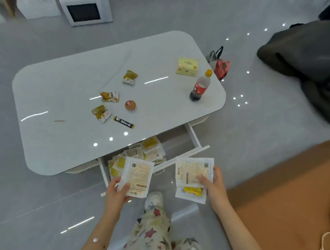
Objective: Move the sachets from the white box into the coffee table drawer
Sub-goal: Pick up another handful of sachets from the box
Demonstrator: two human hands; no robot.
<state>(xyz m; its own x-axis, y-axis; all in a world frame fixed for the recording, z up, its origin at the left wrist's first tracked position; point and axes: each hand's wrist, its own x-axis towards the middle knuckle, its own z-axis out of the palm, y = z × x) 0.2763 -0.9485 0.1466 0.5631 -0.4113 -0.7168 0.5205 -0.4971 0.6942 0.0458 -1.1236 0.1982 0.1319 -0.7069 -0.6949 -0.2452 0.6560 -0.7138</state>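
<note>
You wear loose cream fabric trousers [155, 229], printed all over with stars in red, navy and yellow and a few small cartoon shapes among them. The one foot that shows is in a white shoe [154, 199] with faint coloured marks on top. Your left hand [117, 190] and right hand [212, 186] are bare, as are both forearms. A small white spot [95, 240] sits on the left forearm.

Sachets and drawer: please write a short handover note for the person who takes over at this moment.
Left grip holds sachets over the open drawer's near end.
Right grip holds a second stack beside the drawer front.
Done: a pile of sachets lies in the drawer.
Left: put in both handfuls, then fetch whatever remains in the white box, which I cannot identify here.
</note>
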